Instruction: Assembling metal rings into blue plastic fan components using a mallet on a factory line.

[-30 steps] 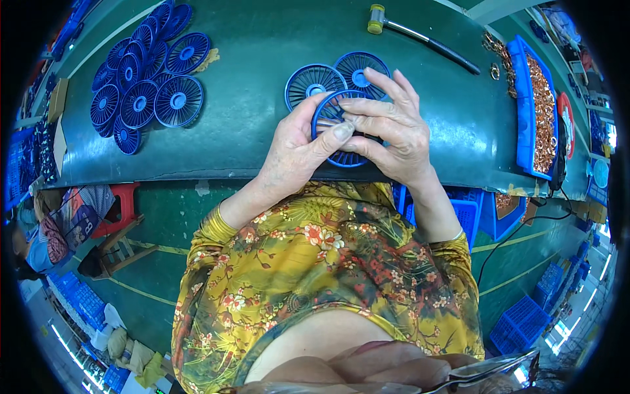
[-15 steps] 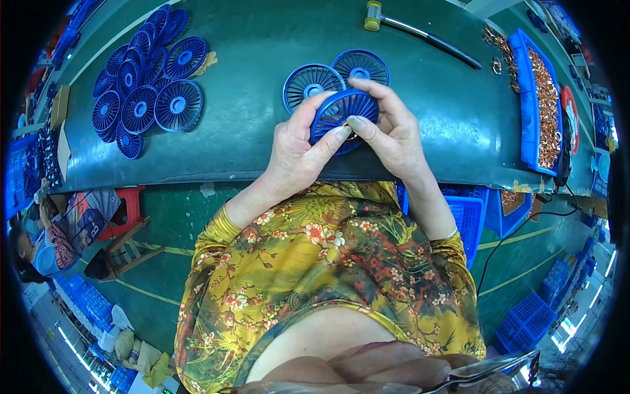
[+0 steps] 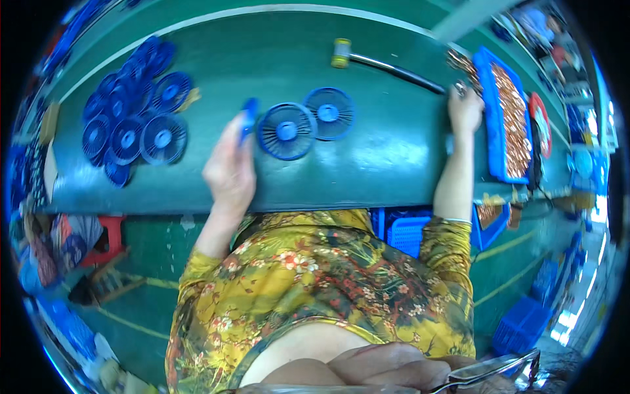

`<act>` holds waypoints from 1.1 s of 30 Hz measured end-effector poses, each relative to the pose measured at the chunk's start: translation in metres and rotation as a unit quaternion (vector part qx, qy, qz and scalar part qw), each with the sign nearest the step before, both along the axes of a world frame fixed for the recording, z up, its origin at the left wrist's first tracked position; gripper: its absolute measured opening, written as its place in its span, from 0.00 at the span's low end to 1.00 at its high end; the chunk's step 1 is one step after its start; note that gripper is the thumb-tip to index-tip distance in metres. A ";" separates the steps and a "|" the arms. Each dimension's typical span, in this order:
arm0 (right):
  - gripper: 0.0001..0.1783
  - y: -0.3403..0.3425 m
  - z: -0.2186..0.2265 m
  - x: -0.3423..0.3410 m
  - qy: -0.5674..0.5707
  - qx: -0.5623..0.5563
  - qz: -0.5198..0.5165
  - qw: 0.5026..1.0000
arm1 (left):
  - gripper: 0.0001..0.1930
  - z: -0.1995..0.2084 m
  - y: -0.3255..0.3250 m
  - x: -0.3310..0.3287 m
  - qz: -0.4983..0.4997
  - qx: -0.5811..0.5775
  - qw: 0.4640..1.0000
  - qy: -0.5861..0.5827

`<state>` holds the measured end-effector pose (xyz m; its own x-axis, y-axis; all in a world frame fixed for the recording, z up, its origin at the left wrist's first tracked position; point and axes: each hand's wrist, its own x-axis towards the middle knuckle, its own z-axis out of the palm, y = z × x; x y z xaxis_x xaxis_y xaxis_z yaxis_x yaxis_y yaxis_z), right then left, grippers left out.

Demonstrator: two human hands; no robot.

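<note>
My left hand (image 3: pixel 230 167), closed and smeared by motion, holds a blue fan grille (image 3: pixel 249 120) seen edge-on above the bench. Just right of it, two round blue fan grilles (image 3: pixel 287 131) with spokes and solid hubs lie on the bench, one partly over the other. My right hand (image 3: pixel 466 110) reaches out to the right, its fingers bent down on a small shiny metal ring (image 3: pixel 461 87). Loose copper-coloured rings (image 3: pixel 463 64) lie just beyond these fingertips. Beside them stands a blue tray (image 3: pixel 489 111) filled with many more rings (image 3: pixel 512 121).
A pile of blue fan grilles (image 3: pixel 126 139) covers the bench's left end. A mallet (image 3: pixel 394 68) with a yellow head and black handle lies at the back. Blue crates (image 3: pixel 408 236) stand under the bench edge. Another person (image 3: pixel 49 253) sits at far left, beside a red stool (image 3: pixel 111 240).
My hands were together on one grille over the bench middle; they have parted. The left carries a grille leftward, and the right has moved far right to the loose rings. The view has shifted slightly.
</note>
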<state>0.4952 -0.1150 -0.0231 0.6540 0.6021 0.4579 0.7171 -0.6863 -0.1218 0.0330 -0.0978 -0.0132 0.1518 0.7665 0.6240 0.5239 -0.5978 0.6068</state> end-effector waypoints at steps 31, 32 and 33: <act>0.17 -0.057 0.013 -0.038 0.042 -0.034 0.075 0.996 | 0.10 0.001 0.067 -0.115 0.191 0.003 0.971 0.141; 0.16 -0.059 0.013 -0.038 0.051 0.008 0.096 0.994 | 0.10 0.001 0.067 -0.110 0.189 0.004 0.972 0.140; 0.15 -0.059 0.012 -0.039 0.060 0.049 0.119 0.990 | 0.10 0.000 0.065 -0.106 0.190 0.028 0.976 0.098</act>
